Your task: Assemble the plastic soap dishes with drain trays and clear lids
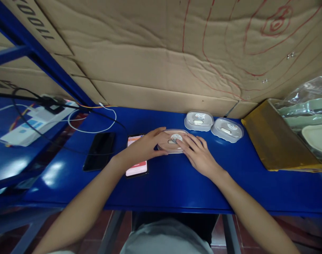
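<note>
A pinkish oval container with a clear lid (166,139) rests on the blue table in front of me. On its lid are a round white label (176,138) and a small pale handle or latch. My left hand (152,143) grips the container's left end, thumb and fingers on either side. My right hand (198,151) lies over the right part of the lid with fingers stretched and apart, one fingertip touching the label. Behind and to the right stand two similar clear-lidded containers, a left one (194,124) and a right one (231,135), each with a round label.
A lit phone (137,169) lies partly under my left forearm, beside a dark phone (98,151). Cables run from a white power strip (39,121) at left. A cardboard box (272,141) at right holds pale green dishes and plastic wrap. Cardboard (137,63) walls the back.
</note>
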`<state>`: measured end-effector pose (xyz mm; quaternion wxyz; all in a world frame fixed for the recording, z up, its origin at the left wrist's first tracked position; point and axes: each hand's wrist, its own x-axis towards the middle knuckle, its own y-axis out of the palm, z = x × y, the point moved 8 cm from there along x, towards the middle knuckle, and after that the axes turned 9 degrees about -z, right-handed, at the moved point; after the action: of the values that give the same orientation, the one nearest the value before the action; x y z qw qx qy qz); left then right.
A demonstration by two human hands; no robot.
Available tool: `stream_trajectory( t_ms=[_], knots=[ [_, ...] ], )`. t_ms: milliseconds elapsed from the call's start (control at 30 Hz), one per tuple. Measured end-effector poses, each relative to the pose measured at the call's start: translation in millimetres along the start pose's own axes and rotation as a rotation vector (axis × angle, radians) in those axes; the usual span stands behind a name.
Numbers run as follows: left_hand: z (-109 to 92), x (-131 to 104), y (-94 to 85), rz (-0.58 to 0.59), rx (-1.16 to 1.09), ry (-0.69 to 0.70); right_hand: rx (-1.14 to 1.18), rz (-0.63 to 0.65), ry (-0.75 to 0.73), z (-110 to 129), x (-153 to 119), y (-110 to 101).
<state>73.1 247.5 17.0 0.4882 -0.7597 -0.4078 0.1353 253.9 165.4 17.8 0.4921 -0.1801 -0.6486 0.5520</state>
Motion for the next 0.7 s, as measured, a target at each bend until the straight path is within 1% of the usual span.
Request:
stream_trajectory(
  t_ms=[167,333,400,500,600,667,700],
  knots=[
    [3,3,0.8,0.026,-0.047,-0.029,-0.008,-0.015,-0.01,2,1,-1],
    [-1,2,-3.1,0.004,-0.023,-0.03,0.021,-0.02,0.004,2,2,-3],
    [3,4,-8.1,-0.023,0.023,-0.053,0.024,-0.023,0.023,-1,2,-4],
    [18,13,-19.3,-0.078,0.135,-0.115,0.005,-0.037,0.074,-14,1,-8],
    [31,26,-28.5,-0.105,0.256,-0.14,-0.044,-0.065,0.138,-34,-1,-12],
    [29,35,-31.7,-0.126,0.336,-0.132,-0.082,-0.09,0.185,-49,-2,-15],
    [23,40,-31.6,-0.143,0.37,-0.11,-0.096,-0.102,0.207,-55,-3,-16]
  ],
)
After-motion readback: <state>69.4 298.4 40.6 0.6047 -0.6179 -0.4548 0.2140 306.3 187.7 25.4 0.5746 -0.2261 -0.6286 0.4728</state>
